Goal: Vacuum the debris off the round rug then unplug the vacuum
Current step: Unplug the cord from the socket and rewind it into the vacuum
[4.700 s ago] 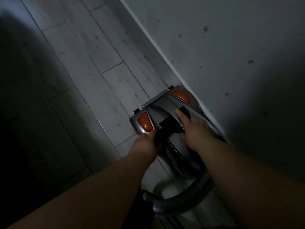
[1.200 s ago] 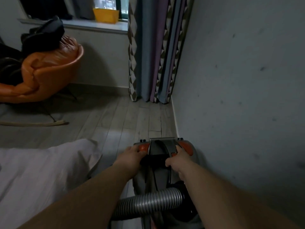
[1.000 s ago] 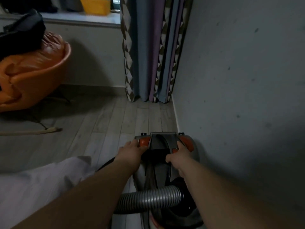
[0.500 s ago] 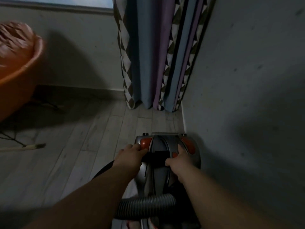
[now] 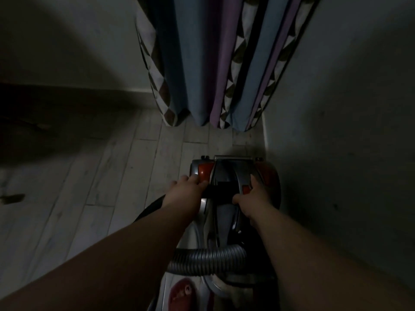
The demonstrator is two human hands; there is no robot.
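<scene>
Vacuum sits low in the middle of the frame, on the plank floor and tight against the wall on the right. Its far end is now near the hem of the striped curtain at top centre. The left hand curls over the left end of the black handle. The right hand hooks its thumb on the other end, with a forefinger laid forward beside the orange pad. The grey hose crosses the lower frame between the forearms.

Over the last second the grip has not altered, but the surroundings have. The orange chair and the white cloth have dropped out at the left, and the curtain has grown to fill the top. So the vacuum has been carried or slid along the wall toward the corner.

No rug, debris, cord or plug shows here, so I cannot tell whether the rug is done. The unplugging looks still to come.
</scene>
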